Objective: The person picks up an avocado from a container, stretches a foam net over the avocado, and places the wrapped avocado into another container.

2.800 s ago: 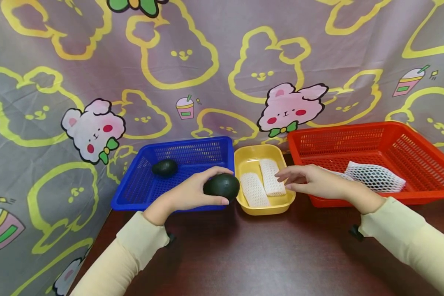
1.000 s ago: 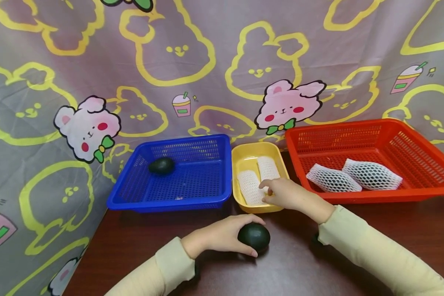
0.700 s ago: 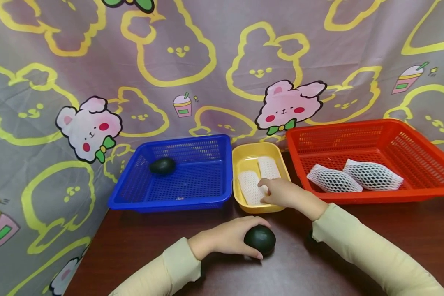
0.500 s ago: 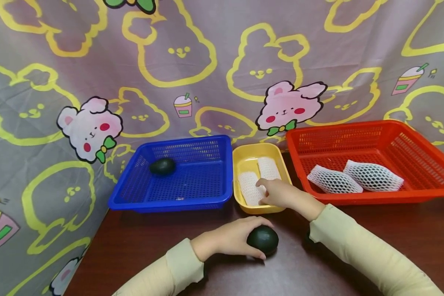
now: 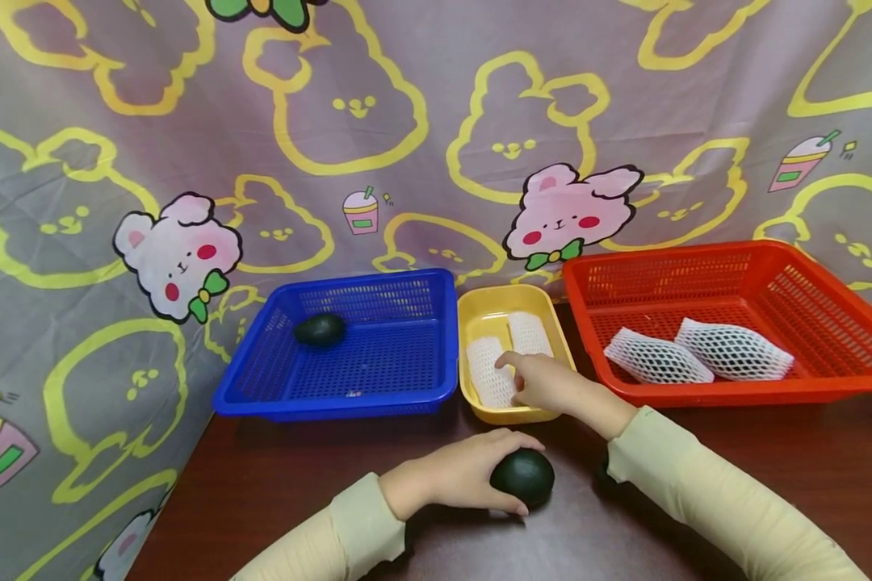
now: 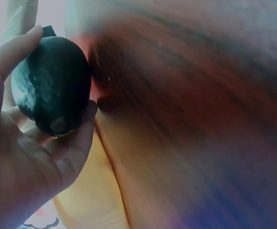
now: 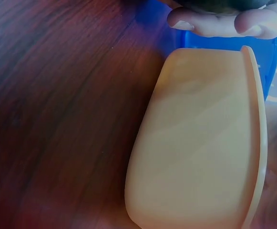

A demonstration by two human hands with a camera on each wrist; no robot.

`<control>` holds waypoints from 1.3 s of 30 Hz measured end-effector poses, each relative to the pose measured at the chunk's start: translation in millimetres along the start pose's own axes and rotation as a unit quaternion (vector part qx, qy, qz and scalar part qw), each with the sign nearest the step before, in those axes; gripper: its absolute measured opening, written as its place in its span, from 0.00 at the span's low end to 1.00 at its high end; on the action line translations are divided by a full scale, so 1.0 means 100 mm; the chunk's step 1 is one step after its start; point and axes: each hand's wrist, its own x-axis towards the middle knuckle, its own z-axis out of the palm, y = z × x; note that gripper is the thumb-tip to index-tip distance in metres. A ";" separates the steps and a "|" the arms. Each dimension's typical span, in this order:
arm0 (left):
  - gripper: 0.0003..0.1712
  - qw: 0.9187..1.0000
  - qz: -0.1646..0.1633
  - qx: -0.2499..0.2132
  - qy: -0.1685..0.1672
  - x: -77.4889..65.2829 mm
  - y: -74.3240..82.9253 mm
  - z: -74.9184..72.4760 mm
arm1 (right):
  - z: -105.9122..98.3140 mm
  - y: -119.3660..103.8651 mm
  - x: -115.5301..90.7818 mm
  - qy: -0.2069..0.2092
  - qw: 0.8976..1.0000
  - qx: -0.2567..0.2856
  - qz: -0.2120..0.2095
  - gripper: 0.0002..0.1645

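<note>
One cartoon-printed curtain (image 5: 439, 81) fills the whole back; in front of it spreads the brown table (image 5: 262, 476), running out of sight towards the person; along its far side stand the red basket (image 5: 748, 393) at right, the blue basket (image 5: 334, 407) at left and, close between them, the smaller yellow tray (image 5: 516, 415).

Just this side of the tray is the left hand (image 5: 465, 472), thumb on the near side and fingers on the far side, curved round an avocado (image 5: 523, 478); the fruit sits to the right of the palm, its rounded end poking out past the fingertips; whether its underside touches the wood I cannot tell; tabletop shows left of this hand and right of the fruit, while the tray's front wall is the nearest edge ahead.

Over the tray's right front rim comes the right hand (image 5: 545, 383), its fingers bent down at the near net (image 5: 488, 371); whether they pinch it or merely touch it I cannot tell; the far net (image 5: 530, 332) lies just beyond the knuckles; two netted fruits (image 5: 657, 355) lie side by side near the red basket's front wall; a loose avocado (image 5: 320, 330) rests towards the blue basket's left end, well apart from both hands.
</note>
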 end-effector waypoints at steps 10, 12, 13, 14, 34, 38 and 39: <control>0.41 1.000 0.025 0.009 -0.013 -0.01 0.00 0.02 | -0.04 -0.06 -0.03 0.038 0.999 -0.005 -0.016 0.29; 0.41 0.999 0.027 0.010 -0.014 -0.01 -0.01 0.03 | -0.06 -0.07 -0.05 0.046 0.999 -0.007 -0.021 0.28; 0.41 0.999 0.027 0.010 -0.015 -0.01 -0.01 0.04 | -0.06 -0.08 -0.05 0.050 0.998 -0.007 -0.022 0.28; 0.41 0.999 0.028 0.010 -0.015 -0.01 -0.01 0.04 | -0.07 -0.08 -0.06 0.054 0.998 -0.008 -0.024 0.28; 0.45 0.999 0.028 0.015 -0.023 -0.04 0.01 0.01 | -0.21 -0.12 -0.13 0.085 0.996 -0.004 -0.022 0.22; 0.46 0.999 0.028 0.023 -0.022 -0.04 0.02 0.02 | -0.25 -0.14 -0.15 0.086 0.996 -0.008 -0.014 0.22; 0.46 0.999 0.029 0.024 -0.021 -0.04 0.02 0.02 | -0.26 -0.14 -0.15 0.085 0.996 -0.009 -0.015 0.22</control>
